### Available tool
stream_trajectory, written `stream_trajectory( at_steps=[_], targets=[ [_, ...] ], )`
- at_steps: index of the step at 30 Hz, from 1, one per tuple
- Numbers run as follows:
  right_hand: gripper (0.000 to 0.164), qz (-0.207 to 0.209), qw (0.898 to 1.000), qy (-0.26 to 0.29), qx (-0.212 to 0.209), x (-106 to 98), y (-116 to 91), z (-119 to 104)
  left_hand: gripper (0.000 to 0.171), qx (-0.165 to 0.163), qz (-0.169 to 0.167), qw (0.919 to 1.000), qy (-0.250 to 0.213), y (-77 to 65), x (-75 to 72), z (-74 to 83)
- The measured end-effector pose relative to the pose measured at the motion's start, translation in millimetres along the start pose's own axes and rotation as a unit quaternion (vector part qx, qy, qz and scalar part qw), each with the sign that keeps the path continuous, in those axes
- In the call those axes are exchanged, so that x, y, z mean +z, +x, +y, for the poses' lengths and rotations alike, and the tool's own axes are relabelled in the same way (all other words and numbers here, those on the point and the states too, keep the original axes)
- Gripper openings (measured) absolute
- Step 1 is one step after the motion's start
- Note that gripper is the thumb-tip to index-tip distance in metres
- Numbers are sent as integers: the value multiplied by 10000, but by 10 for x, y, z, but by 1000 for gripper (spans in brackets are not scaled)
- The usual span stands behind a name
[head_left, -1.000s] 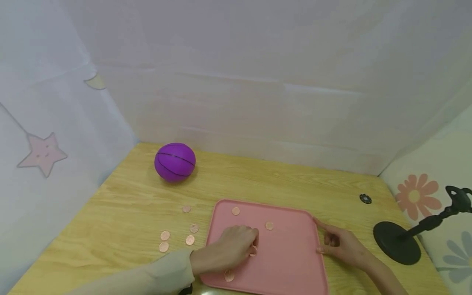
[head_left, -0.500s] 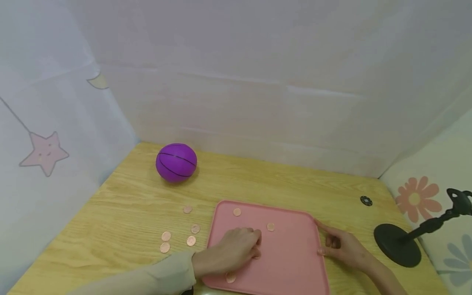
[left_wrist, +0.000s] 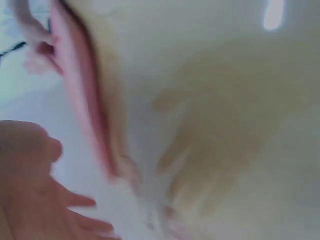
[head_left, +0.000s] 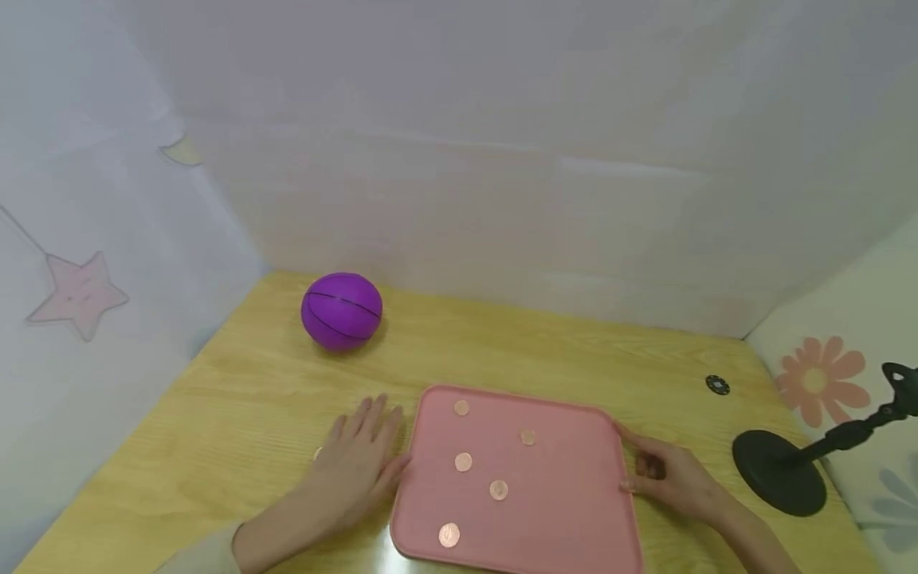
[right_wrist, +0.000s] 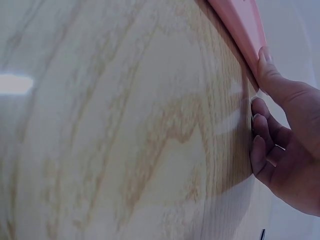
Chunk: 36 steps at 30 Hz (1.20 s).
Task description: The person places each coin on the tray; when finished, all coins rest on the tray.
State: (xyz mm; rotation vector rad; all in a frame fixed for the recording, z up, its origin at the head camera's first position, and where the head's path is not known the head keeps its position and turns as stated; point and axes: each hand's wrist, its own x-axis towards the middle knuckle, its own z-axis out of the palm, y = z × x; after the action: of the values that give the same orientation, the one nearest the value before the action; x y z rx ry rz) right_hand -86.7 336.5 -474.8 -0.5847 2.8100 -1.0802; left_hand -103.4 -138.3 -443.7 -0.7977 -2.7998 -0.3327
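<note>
Our left hand (head_left: 351, 470) spreads wide over the surface (head_left: 502, 343), fingers straight and holding nothing that we can see, its thumb close to the rim of the pink tray (head_left: 559, 494). Our right hand (head_left: 670, 474) holds the tray's right edge with thumb and forefinger, the other fingers curled. To work well here, we should lower the left fingertips lightly, pinch one disc by its edge and lift it clear of the rim, while the right hand keeps the tray steady. We count five copper coins (head_left: 498, 489) in the tray and one loose coin (head_left: 317, 453) peeping from beside the left hand, which may hide more; one purple ball (head_left: 341, 312), one black chip (head_left: 717, 385) and one black stand (head_left: 778, 473).
</note>
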Motion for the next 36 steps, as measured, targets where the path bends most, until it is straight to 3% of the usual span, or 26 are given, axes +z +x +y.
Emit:
stream_trajectory(
  at_steps=[3, 5, 7, 11, 15, 20, 23, 25, 28, 32, 36],
  targets=[
    [75, 1, 10000, -45, 21, 9, -12, 2, 66, -733, -424, 9962, 219, -292, -5, -171],
    [76, -4, 10000, 1, -14, 8, -7, 4, 69, -1013, -569, 9932, 107, -464, 10, -228],
    [76, 20, 10000, -12, -55, -7, 0, 1, 71, -1105, -681, 9915, 16, -593, 41, -256],
    [75, 111, 9999, -100, -81, -53, 14, -18, 74, -956, -814, 9921, -42, -706, 105, -295],
    [75, 19, 10000, -51, 81, -58, 20, -34, 63, -479, -553, 9967, 343, -729, 69, -374],
    [76, -143, 9993, -32, 356, -36, 13, -49, 47, 82, 383, 9977, 560, -709, -7, -535],
    [77, -196, 9988, -59, 451, -44, 8, -59, 36, 151, 964, 9941, 471, -658, -15, -637],
    [77, -207, 9986, -34, 488, -50, 5, -63, 31, 40, 1143, 9930, 307, -632, -31, -696],
    [76, -234, 9983, 55, 522, -51, 0, -62, 25, -453, 1033, 9936, -63, -598, -84, -764],
    [76, -200, 9987, 49, 472, -34, 2, -43, 18, -1231, 433, 9891, -680, -549, -178, -832],
    [76, -175, 9990, 7, 422, -26, 5, -32, 18, -1552, -68, 9836, -912, -489, -250, -874]
  ],
)
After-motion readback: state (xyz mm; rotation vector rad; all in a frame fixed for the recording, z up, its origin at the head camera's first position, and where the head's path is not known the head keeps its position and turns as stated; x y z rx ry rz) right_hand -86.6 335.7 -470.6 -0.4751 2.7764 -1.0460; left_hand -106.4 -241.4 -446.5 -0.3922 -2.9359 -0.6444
